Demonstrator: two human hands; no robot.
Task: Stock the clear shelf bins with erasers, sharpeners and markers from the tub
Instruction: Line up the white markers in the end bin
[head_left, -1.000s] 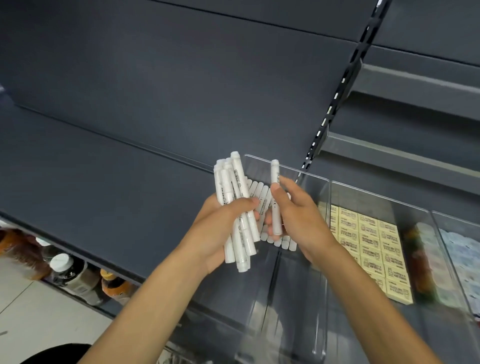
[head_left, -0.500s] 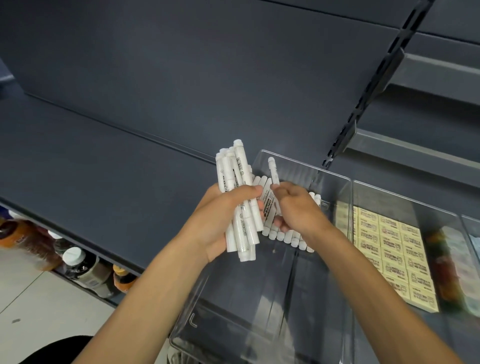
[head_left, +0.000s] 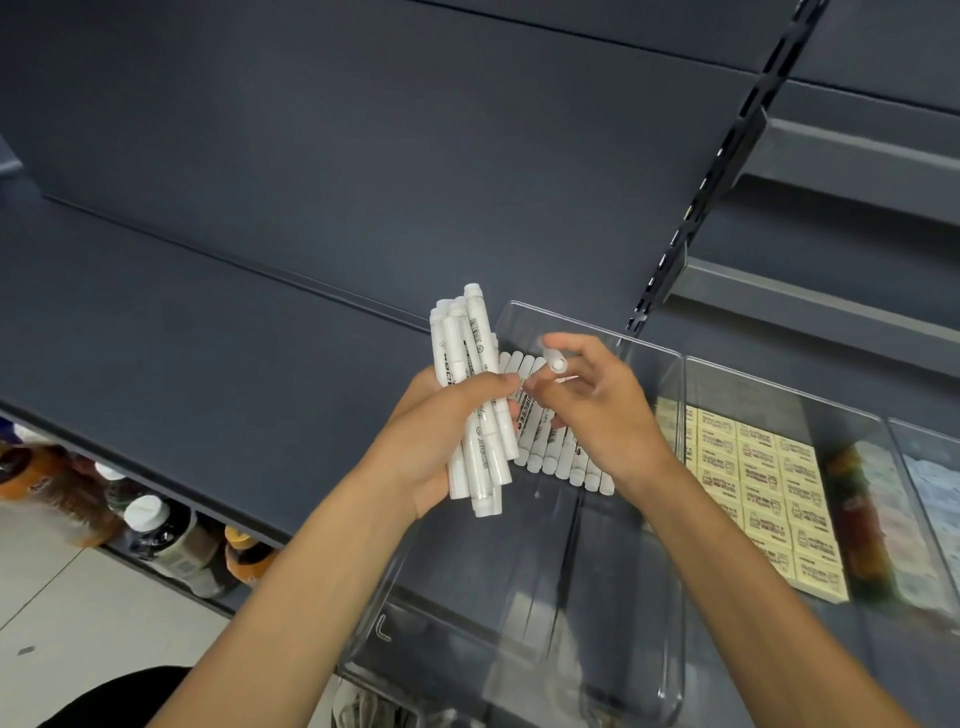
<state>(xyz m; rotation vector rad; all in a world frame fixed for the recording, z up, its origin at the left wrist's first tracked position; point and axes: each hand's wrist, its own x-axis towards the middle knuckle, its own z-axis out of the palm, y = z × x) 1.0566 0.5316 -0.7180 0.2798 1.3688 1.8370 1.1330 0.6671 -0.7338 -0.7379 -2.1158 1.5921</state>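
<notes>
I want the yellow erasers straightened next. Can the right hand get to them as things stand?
Probably yes, once freed: the right hand holds a marker, but the yellow erasers lie uncovered in the open-topped bin beside it.

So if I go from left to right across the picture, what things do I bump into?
Bottles under the shelf → bundle of white markers in the left hand → right hand with one marker → yellow erasers in their clear bin → a blurry bin with colourful things.
</notes>
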